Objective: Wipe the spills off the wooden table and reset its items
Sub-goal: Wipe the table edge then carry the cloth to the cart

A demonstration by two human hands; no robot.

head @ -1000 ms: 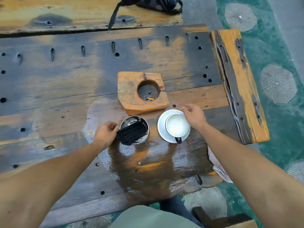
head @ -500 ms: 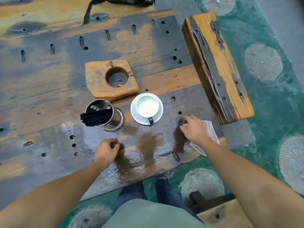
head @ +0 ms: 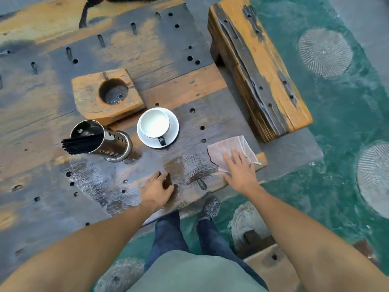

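Right of the cup (head: 154,122), near the table (head: 52,207) edge: right hand (head: 239,171) pressed flat on the cloth (head: 225,148), left hand (head: 156,190) loosely curled, empty, on wet wood. Wiping apparently underway; next, probably sweeping toward the dark wet patch (head: 175,168) below the cup.

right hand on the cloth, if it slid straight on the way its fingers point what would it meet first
Probably nothing soon: the right hand points up-left across the pale cloth over bare dark wooden table; the white cup on its saucer likely lies left of that line.

No readable text or labels.
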